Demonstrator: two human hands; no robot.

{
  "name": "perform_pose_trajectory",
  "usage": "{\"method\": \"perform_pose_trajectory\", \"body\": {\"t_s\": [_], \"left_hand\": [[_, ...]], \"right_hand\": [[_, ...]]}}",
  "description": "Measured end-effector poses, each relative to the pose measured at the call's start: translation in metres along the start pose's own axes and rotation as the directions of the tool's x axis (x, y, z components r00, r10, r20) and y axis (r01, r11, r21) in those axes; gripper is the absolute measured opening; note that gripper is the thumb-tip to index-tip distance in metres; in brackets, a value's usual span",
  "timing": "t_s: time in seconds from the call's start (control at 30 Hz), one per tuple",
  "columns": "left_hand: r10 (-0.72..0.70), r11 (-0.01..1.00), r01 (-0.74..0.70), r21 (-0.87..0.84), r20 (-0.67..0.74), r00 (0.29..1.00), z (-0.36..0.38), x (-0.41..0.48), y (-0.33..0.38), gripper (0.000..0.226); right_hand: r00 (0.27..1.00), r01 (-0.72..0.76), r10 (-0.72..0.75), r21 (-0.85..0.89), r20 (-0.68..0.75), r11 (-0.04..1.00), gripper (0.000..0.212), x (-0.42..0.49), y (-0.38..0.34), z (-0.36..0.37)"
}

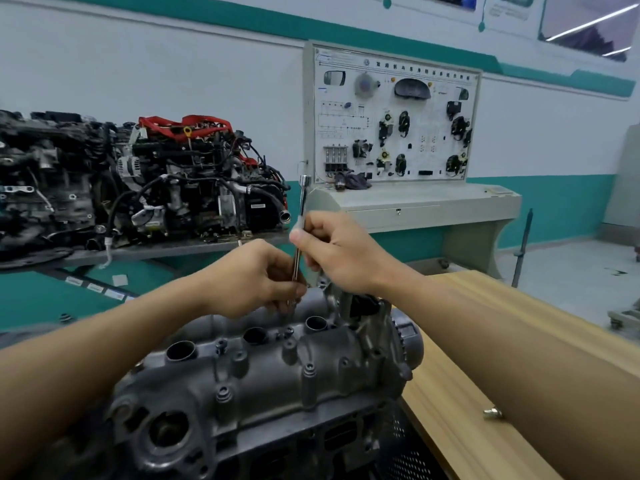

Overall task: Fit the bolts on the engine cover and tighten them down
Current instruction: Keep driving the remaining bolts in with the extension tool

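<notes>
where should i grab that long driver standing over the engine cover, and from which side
Pinch the long driver by its slim shaft, from the sides: it stands nearly upright over the engine cover. Right hand mid-shaft, left hand low near the tip to steady it.

Grey cast-metal engine cover [277, 375]: matt, rough as-cast skin. Long thin chromed metal driver [302, 209] is smooth and glossy. The small brass-toned metal bolt [491, 414] toward the left edge of the pale wooden bench top [450, 375] is shiny too; bench top smooth, satin, grain visible; black perforated metal mesh [408, 445] matt.
</notes>
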State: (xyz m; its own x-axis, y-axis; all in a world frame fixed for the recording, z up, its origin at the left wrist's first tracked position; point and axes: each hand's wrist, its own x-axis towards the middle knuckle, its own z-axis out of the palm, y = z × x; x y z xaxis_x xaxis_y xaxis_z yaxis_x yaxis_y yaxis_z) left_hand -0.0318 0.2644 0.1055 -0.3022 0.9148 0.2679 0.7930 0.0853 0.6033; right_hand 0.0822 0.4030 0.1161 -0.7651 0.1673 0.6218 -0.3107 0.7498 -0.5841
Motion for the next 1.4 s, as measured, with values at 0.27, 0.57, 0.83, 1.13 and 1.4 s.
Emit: {"method": "perform_pose_trajectory", "body": {"t_s": [0.27, 0.57, 0.83, 1.13, 1.4], "left_hand": [[-0.017, 0.995, 0.018, -0.093, 0.008, 1.000, 0.007, -0.002, -0.016, 0.016], [0.065, 0.997, -0.062, 0.041, -0.085, 0.994, 0.012, -0.007, -0.017, 0.011], [0.161, 0.986, -0.146, 0.080, -0.243, 0.957, 0.012, -0.013, -0.010, 0.021], [0.124, 0.972, -0.192, -0.136, -0.396, 0.910, 0.012, -0.008, -0.008, 0.035], [0.138, 0.973, -0.198, -0.121, -0.386, 0.912, 0.015, -0.003, -0.013, 0.022]], "right_hand": [[0.997, -0.009, -0.002, 0.126, 0.080, 0.992, 0.023, 0.003, 0.012, 0.013], [0.991, -0.078, 0.058, 0.175, 0.119, 0.981, 0.027, -0.002, 0.016, 0.007], [0.995, -0.013, -0.007, 0.203, 0.097, 0.979, 0.023, -0.002, 0.019, 0.006], [0.997, 0.013, -0.033, 0.276, 0.068, 0.961, 0.015, -0.002, 0.019, 0.006], [0.999, 0.005, -0.015, 0.274, 0.035, 0.962, 0.018, -0.002, 0.018, 0.007]]}}
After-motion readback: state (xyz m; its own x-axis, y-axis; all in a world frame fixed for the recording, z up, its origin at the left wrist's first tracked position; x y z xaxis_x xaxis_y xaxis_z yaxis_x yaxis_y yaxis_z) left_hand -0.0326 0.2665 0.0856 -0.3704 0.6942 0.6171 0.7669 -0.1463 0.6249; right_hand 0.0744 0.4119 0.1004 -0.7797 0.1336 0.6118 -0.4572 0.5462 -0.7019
